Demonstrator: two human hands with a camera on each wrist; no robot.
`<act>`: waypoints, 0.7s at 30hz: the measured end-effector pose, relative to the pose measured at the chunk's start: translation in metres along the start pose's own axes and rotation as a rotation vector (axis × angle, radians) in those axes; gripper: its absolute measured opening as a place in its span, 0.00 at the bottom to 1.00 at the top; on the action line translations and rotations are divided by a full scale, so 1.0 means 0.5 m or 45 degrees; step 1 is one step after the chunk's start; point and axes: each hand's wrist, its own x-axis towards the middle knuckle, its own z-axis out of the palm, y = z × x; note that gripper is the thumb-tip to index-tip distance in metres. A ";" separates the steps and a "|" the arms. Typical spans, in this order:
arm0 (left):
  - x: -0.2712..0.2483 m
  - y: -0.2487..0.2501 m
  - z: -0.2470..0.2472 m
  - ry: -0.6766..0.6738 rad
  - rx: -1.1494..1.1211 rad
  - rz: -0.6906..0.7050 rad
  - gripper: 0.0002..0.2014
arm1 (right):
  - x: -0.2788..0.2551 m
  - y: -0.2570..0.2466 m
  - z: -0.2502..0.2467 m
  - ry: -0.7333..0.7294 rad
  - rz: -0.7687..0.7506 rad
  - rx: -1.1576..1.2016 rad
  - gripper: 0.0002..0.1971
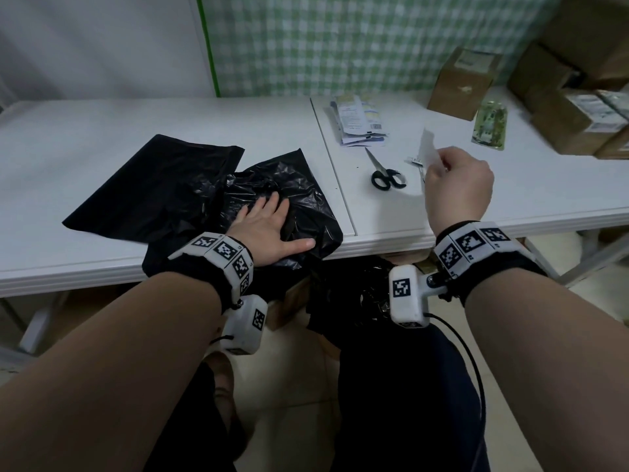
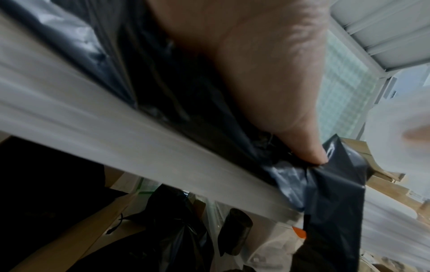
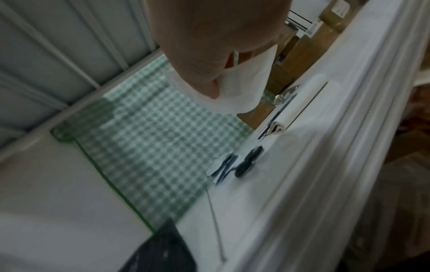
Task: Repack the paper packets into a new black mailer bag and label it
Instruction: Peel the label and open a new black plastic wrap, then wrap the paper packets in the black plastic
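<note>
Two hands are in view above the white counter (image 1: 102,137). The left hand (image 1: 269,229) lies flat, fingers straight and spread, pressing down on the crumpled black mailer bag (image 1: 306,206) at the counter's near edge; its grip is open, with nothing curled round the plastic. In the left wrist view the thumb (image 2: 304,147) presses the bag where it hangs over the counter's rim. A second, flatter black bag (image 1: 153,189) lies just left of the crumpled one, partly under it.

The right hand (image 1: 459,185) is raised well to the right of the crumpled bag, its grip closed in a pinch on one white label sheet (image 1: 427,148), which stands up from the fingers. The right wrist view shows the thumb (image 3: 209,81) against that sheet.

One pair of black-handled scissors (image 1: 384,172) lies between the crumpled bag and the right hand, blades pointing away from the person. Beyond the scissors sits one loose stack of paper packets (image 1: 357,120), outside either bag. To the right of the stack lies one clear packet with green contents (image 1: 490,126). Several cardboard boxes (image 1: 463,83) stand farther right of it; their exact count cannot be told, as some run out of view.
</note>
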 end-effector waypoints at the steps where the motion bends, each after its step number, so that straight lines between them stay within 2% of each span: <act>1: 0.000 0.000 0.000 0.000 -0.003 -0.003 0.50 | -0.001 0.004 0.002 -0.036 -0.012 -0.093 0.16; 7: 0.002 -0.002 0.004 0.009 0.003 0.000 0.51 | -0.015 0.019 0.027 -0.303 -0.051 -0.448 0.19; 11: -0.001 -0.003 0.005 0.001 0.003 0.011 0.55 | -0.022 0.016 0.040 -0.529 0.072 -0.429 0.21; 14: 0.000 -0.006 0.005 -0.020 0.003 0.021 0.60 | -0.025 0.011 0.039 -0.696 0.096 -0.420 0.22; 17: 0.000 -0.009 0.003 -0.031 -0.014 0.041 0.60 | -0.014 -0.001 0.030 -0.811 0.070 -0.465 0.31; 19: -0.003 -0.013 -0.003 -0.015 -0.079 0.069 0.56 | -0.011 -0.018 0.023 -0.825 0.056 -0.423 0.34; 21: -0.008 -0.017 -0.009 0.018 -0.155 0.114 0.49 | -0.013 -0.039 0.022 -0.714 0.031 -0.276 0.29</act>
